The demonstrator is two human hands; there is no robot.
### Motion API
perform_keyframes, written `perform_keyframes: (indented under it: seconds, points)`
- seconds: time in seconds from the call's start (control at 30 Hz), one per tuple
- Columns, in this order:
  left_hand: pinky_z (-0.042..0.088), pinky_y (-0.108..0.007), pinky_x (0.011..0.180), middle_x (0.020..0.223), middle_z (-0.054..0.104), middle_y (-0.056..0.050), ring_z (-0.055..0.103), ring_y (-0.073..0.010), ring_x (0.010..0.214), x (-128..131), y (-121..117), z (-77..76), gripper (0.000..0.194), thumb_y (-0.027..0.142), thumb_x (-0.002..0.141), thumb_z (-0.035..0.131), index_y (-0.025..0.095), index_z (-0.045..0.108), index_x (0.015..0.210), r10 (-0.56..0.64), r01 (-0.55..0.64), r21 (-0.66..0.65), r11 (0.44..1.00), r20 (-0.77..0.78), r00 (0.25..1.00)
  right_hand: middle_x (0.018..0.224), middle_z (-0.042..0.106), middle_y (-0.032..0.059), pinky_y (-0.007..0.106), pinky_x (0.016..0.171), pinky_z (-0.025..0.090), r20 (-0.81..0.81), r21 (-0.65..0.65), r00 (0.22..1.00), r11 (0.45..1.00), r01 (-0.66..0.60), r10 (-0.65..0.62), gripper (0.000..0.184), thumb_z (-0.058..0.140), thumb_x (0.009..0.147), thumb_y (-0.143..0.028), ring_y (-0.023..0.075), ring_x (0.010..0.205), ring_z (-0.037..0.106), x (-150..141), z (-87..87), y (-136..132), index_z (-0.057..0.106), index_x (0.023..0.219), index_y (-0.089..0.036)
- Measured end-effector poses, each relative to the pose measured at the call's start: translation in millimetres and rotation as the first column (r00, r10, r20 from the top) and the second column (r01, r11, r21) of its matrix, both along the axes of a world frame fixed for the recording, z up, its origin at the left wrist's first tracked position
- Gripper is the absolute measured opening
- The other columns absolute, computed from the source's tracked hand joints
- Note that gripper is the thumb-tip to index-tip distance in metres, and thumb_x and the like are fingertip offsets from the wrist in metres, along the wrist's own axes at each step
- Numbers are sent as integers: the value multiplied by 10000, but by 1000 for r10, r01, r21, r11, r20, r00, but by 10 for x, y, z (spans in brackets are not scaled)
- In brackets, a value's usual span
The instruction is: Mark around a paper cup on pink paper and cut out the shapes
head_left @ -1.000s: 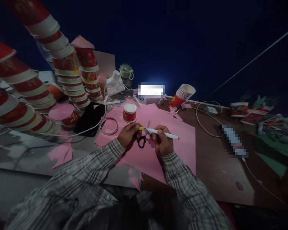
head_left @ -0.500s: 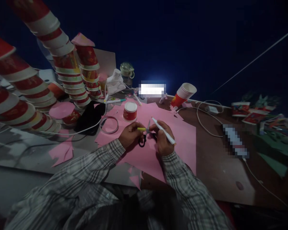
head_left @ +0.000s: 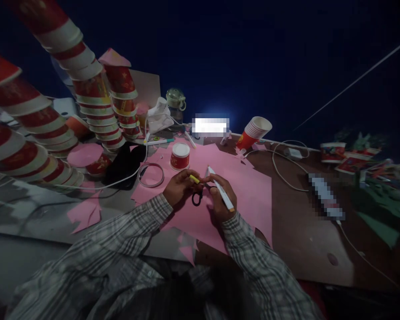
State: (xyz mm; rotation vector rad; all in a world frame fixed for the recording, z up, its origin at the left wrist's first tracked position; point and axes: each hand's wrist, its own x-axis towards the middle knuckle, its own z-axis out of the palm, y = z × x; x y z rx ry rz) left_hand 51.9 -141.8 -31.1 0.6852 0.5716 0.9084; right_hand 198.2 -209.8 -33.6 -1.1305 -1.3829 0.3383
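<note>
Between the fingertips of my left hand [head_left: 177, 190] is a short yellow piece [head_left: 194, 178], perhaps a marker cap. My right hand [head_left: 226, 195] is closed around a white marker [head_left: 222, 190] with an orange end, which slants up and left across the fingers. The two hands nearly meet over a large pink sheet of paper [head_left: 253, 195]. Black-handled scissors [head_left: 197, 198] show between and below the hands, their blades mostly hidden; I cannot tell whether a finger touches them. Just beyond my left hand a red-and-white paper cup [head_left: 180, 160] stands upside down.
Tall stacks of red-and-white cups [head_left: 98, 106] rise at the left. A tape ring [head_left: 151, 174] and a black object [head_left: 126, 164] lie beside the paper. Farther back are a tilted cup stack [head_left: 254, 132] and a lidded bottle [head_left: 176, 100]. A white cable [head_left: 282, 175] runs along the right.
My right hand has shifted slightly left and down, and the marker is steeper. The yellow piece has turned in my left fingers. The scissor blades are now more covered.
</note>
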Motion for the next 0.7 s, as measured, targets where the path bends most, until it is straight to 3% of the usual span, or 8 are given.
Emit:
perform_keyframes:
  seconds: [0.13, 0.2, 0.33, 0.43, 0.53, 0.7]
  points:
    - [537, -279, 546, 713, 688, 23, 607, -121, 525, 13, -34, -14, 594, 439, 669, 941, 182, 621, 1098, -1, 1, 24, 1000, -25, 1000, 1080, 790, 81, 420, 928, 622, -66, -30, 998, 999, -12, 10, 337, 579, 1012, -442, 231, 1027, 748, -20, -32, -11, 682, 1266, -246]
    - [523, -265, 528, 678, 648, 52, 569, -105, 498, 23, -38, -28, 578, 392, 672, 939, 197, 602, 1098, 16, -15, 23, 1000, -42, 999, 1032, 786, 75, 390, 830, 630, -155, -54, 988, 998, -22, 13, 348, 589, 1005, -468, 217, 937, 747, -28, -59, -4, 692, 1252, -244]
    - [501, -223, 570, 648, 591, 52, 549, -73, 534, 22, -8, -53, 424, 357, 665, 931, 155, 664, 925, 25, -22, 31, 999, -100, 995, 844, 733, 37, 295, 571, 546, -406, -96, 914, 995, -40, -3, 391, 596, 976, -564, 156, 673, 659, -5, -117, 61, 725, 1142, -234]
    - [470, -203, 594, 667, 609, 36, 545, -71, 588, 2, 20, -46, 348, 334, 688, 910, 146, 727, 915, 55, -36, 109, 993, -177, 983, 670, 642, -13, 259, 510, 481, -551, -128, 834, 989, -73, -10, 413, 605, 944, -621, 130, 577, 576, 25, -124, 115, 703, 1039, -231]
    - [494, -229, 664, 762, 662, 3, 590, -101, 683, -15, 36, -22, 294, 263, 684, 897, 141, 761, 914, 85, -36, 192, 981, -255, 963, 583, 571, -46, 242, 494, 438, -595, -170, 803, 981, -91, -28, 397, 641, 912, -628, 122, 537, 528, 33, -103, 129, 656, 949, -233]
    - [537, -297, 836, 931, 686, -54, 648, -165, 853, -20, 51, -14, 191, 201, 703, 846, 158, 796, 882, 188, -90, 306, 948, -308, 932, 540, 539, -55, 234, 470, 374, -562, -189, 826, 979, -75, -45, 408, 647, 905, -631, 116, 499, 485, 21, -94, 104, 630, 878, -223]
